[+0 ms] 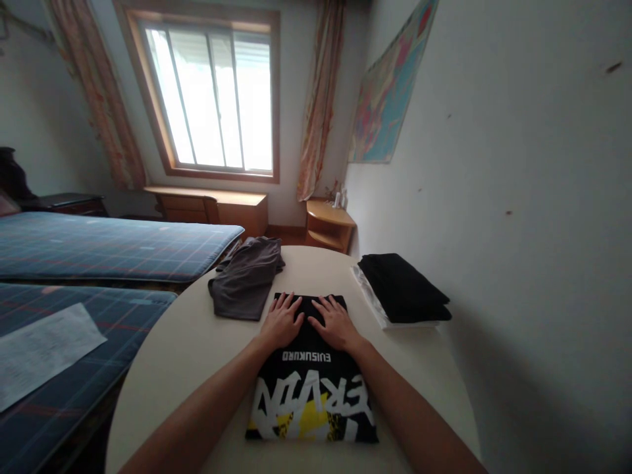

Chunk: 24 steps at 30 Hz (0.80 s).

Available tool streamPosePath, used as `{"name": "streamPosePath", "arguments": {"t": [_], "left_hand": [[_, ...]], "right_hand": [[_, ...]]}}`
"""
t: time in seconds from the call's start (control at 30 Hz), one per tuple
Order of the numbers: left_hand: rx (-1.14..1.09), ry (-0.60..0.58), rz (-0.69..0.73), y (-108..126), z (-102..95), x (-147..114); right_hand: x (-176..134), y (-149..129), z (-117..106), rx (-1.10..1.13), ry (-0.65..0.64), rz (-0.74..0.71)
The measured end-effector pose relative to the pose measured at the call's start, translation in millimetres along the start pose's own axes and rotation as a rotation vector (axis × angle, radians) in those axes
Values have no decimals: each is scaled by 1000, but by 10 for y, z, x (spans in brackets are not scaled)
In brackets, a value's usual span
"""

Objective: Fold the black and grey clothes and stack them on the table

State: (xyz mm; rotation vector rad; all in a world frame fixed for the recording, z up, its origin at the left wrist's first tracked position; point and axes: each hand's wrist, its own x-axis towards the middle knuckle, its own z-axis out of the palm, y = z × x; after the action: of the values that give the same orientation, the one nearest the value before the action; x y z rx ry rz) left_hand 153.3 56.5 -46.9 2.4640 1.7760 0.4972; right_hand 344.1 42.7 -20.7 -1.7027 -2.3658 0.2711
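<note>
Daylight came from the window [222, 105], which glared almost pure white, and everything around it was dim. A soft-edged shadow darkened the right wall [518, 164] beside the counter [168, 375]. Wide-angle distortion slanted the left curtain [96, 85].

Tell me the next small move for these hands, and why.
Probably curl the left hand and right hand under the far edge of the printed black garment and fold it nearer: both lie flat by that edge, and its sides look neatly tucked.
</note>
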Motion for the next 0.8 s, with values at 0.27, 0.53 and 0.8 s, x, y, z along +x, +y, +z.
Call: {"name": "streamPosePath", "arguments": {"t": [0.27,0.53,0.8], "left_hand": [[-2,26,47,-60,37,-3],[-64,48,47,58,-153,-94],[-42,-92,163,116,-243,-734]], "right_hand": [[-449,-435,-52,29,-2,-203],[-736,-404,-41,86,-7,-212],[-694,-322,-14,112,28,-106]]}}
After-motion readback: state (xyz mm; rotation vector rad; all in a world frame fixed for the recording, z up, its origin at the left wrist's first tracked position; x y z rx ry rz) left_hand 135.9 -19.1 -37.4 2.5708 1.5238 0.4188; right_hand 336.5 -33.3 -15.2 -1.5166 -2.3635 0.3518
